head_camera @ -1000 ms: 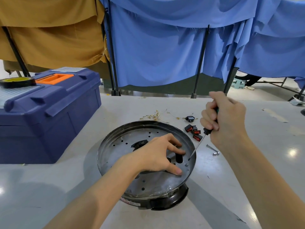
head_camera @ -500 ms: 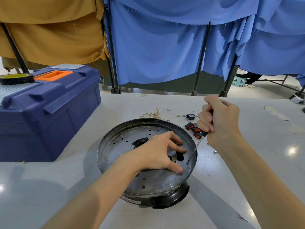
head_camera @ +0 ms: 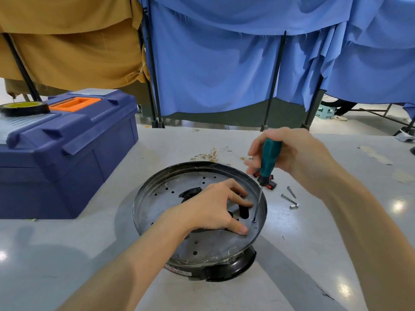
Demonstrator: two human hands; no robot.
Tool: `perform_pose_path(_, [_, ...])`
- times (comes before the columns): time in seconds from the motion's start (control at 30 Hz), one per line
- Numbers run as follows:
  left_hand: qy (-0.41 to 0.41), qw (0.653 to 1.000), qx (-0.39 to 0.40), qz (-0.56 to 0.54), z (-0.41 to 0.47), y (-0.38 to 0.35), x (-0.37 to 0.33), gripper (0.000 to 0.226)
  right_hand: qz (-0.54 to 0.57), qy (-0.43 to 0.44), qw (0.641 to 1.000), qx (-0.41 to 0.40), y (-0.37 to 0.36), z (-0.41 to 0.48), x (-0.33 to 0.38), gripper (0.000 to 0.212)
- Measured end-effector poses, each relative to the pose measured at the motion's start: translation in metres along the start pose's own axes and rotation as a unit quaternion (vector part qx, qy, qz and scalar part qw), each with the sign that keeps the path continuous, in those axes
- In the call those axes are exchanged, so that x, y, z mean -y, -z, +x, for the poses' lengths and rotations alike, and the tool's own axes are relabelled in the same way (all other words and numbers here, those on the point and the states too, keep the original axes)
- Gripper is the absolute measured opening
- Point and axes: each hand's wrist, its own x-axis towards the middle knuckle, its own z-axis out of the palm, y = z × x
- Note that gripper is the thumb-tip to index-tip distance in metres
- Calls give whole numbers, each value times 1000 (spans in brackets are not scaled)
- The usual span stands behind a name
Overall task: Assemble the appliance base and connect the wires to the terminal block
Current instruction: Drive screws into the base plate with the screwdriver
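The appliance base (head_camera: 157, 194) is located at the centre of the frame on the table (head_camera: 67, 254), perforated metal plate facing up. The left hand (head_camera: 211, 209) is laid on the plate with fingers spread and nothing gripped, apparently so that the base is kept from turning under tool load. The screwdriver (head_camera: 269, 160) is held by its green handle in the right hand (head_camera: 294, 153), fingers wrapped round it, and is tilted so that its tip is seated on a screw (head_camera: 254, 220) near the right rim. The step in hand is judged to be fastening of the plate. Spare screws (head_camera: 289, 199) and wires (head_camera: 213, 154) are kept just right of and above the base, within reach. No terminal block can be identified. A blue toolbox (head_camera: 67, 153) is noted at left
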Motion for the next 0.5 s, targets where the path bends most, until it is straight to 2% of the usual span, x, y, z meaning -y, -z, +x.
perform_pose_path(0.1, [4,1000,2,-5,0,4,-2,60,-144,4,989,16,11,-7,15,43])
perform_pose_path(0.2, [6,1000,-1,-27,-1,10,-3,66,-233,31,972,-17,7,-10,21,43])
perform_pose_path(0.4, [3,991,-29,-128,-3,20,-15,58,-269,95,957,-58,-7,-9,21,45])
perform_pose_path(0.5, [-38,975,-83,-202,-6,22,-29,37,-297,109,944,-91,-7,-8,20,55])
